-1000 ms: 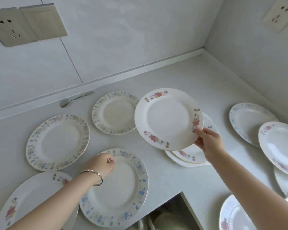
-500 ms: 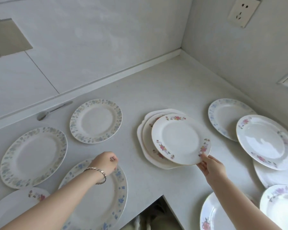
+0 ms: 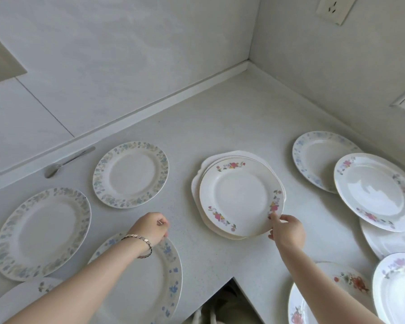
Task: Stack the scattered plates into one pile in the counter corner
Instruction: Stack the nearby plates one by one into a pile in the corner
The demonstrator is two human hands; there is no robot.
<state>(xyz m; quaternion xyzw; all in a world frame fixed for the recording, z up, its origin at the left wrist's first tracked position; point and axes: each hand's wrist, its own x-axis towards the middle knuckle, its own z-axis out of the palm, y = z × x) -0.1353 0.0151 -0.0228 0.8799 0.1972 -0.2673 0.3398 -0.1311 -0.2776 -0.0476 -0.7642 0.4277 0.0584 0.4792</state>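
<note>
On a pale grey kitchen counter (image 3: 232,118) that runs into a corner between two white walls, many plates lie scattered. Near the middle, well out from the corner itself, sits a small pile (image 3: 198,181) of white plates; the lowest has a wavy, squarish outline. On top lies a round white china plate with red and pink flower sprays on its rim (image 3: 240,197), shifted slightly toward the viewer so that the lower plates show behind it.

The person's right hand (image 3: 288,232) reaches in from the lower right and pinches this top plate at its near right edge – thumb on the rim's upper face, the other fingers curled beneath.

The left hand (image 3: 151,228), with a thin metal bracelet (image 3: 142,244) on the wrist, has its fingers curled round the far rim of a large white plate with blue flowers (image 3: 150,288) at the counter's near edge; the fingertips are hidden.

To the left lie two round plates with pastel floral borders (image 3: 130,175) (image 3: 42,232), side by side and apart. A metal spoon (image 3: 68,162) rests beside the raised ledge below the back wall.

To the right, a blue-bordered plate (image 3: 318,157) is partly overlapped by a white plate with pink flowers (image 3: 377,190) – more plates crowd the lower right edge. A white wall socket (image 3: 334,8) shows at the top right.
</note>
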